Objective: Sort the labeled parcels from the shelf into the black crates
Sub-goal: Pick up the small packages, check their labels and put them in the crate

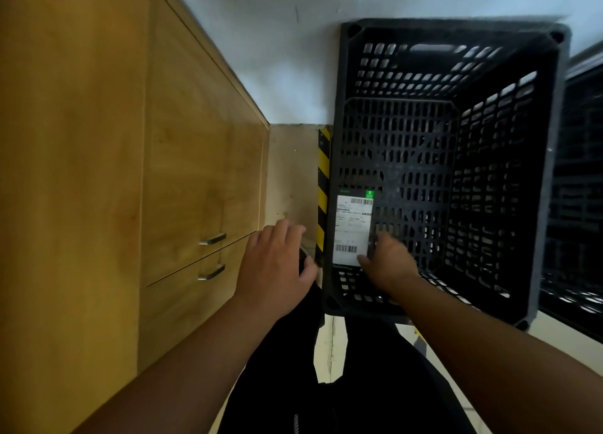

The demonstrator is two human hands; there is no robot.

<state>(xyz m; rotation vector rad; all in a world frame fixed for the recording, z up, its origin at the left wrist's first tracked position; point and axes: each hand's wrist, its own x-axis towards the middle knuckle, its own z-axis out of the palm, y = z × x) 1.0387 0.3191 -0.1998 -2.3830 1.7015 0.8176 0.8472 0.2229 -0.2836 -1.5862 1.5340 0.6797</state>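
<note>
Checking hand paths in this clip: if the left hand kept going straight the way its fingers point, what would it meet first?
Probably the yellow-and-black striped post beside the black crate, or the wall base just left of it; depth is unclear. The left hand is outside the crate.

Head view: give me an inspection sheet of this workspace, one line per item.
Surface: pale floor, bare where visible.
Job's things: black crate with perforated walls; a dark parcel with a white shipping label lies inside by its left wall.
Clutter: nothing seen.
Grippers: right hand reaches into the crate, fingers at the parcel's near right corner, grip unclear; left hand is open and empty outside the crate.
Cables: nothing seen.
Surroundings: wooden cabinet with two metal handles at left; yellow-black hazard strip beside the crate; white wall behind; a second black crate at the right edge.
</note>
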